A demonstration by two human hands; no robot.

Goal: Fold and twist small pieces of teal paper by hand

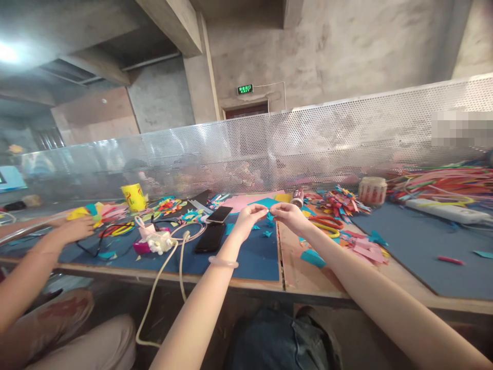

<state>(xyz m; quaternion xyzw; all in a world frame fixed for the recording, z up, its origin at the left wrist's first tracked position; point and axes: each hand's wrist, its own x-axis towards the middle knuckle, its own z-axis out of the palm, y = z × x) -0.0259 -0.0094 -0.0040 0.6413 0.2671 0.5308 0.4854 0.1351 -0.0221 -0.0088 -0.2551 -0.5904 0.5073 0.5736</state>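
Note:
My left hand (249, 220) and my right hand (290, 216) meet fingertip to fingertip above the table, both closed in a pinch. Between the fingertips is something tiny that I cannot make out. Small folded blue paper pieces (267, 234) lie just below my hands. Behind them is a sheet of blue paper (265, 202), with pink paper (241, 201) next to it. Left of my left hand lie two phones, a black one (210, 237) and another (219, 214) farther back. Orange-handled scissors (327, 222) are right of my right hand.
A co-worker's hand (75, 229) holds colourful paper at left. A yellow cup (134, 197), a plugged-in charger cord (157, 288), pink paper scraps (365, 249), a jar (372, 191) and a white power strip (449, 210) lie about. A perforated metal screen (327, 139) stands behind.

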